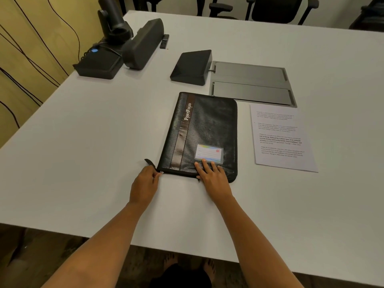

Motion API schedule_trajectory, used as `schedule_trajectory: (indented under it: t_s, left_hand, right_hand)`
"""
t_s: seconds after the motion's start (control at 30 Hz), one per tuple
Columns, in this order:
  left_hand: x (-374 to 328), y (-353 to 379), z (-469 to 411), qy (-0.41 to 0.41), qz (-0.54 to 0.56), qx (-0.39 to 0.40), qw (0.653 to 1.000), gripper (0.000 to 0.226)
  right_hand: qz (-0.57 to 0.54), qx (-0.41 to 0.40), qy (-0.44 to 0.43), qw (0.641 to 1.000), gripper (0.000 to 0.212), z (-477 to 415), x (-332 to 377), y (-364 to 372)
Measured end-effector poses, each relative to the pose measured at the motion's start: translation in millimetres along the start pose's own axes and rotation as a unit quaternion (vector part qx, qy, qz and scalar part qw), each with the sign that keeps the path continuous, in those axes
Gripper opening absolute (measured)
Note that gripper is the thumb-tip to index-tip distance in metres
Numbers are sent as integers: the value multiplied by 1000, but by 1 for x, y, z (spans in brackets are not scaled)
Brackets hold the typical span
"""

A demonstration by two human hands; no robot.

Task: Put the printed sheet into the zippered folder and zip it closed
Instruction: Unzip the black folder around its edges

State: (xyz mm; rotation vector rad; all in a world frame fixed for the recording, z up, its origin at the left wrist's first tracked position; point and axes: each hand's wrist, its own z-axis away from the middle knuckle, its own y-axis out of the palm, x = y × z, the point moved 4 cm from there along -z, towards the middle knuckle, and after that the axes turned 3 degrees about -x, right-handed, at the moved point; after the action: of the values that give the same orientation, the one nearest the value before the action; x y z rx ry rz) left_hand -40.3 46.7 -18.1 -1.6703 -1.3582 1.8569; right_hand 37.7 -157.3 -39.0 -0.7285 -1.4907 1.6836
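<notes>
My left grip (145, 181) pinches the zip pull (161, 172) on the folder (207, 125), right grip (214, 175) flat with fingers straight pinning it, so I'd draw the zip steadily.

The black zippered folder (204, 134) lies flat and closed on the bench. The printed sheet (281, 138) lies flat just to its right, words facing up.

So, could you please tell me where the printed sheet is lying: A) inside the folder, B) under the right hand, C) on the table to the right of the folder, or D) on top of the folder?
C: the printed sheet lies flat on the table, right of the zippered folder.
</notes>
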Motion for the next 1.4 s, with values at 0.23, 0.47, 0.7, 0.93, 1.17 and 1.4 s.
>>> schedule_trajectory:
  t_s: [0.23, 0.47, 0.7, 0.93, 1.17, 1.4]
  left_hand:
    - [30, -31, -5, 4, -27, -15, 1000, 18]
    - [34, -32, -13, -18, -23, -20, 999, 19]
    - [41, -28, -21, -89, 1, 6, 996, 16]
    - [44, -30, -35, -104, 18, 45, 993, 12]
    - [13, -26, -53, -39, 37, 23, 998, 24]
    - [-16, -4, -64, 19, 36, 109, 993, 38]
  right_hand:
    - [9, 3, -4, 1000, 52, 0, -1, 1]
    - [12, 7, -5, 1000, 50, -2, 4, -5]
    - [-32, 2, 9, 999, 50, -3, 4, -11]
    - [-92, -21, 25, 995, 50, 2, 3, -18]
    - [-187, -66, 80, 977, 39, 2, -3, -32]
    - [-301, -92, 164, 935, 40, -1, -15, -36]
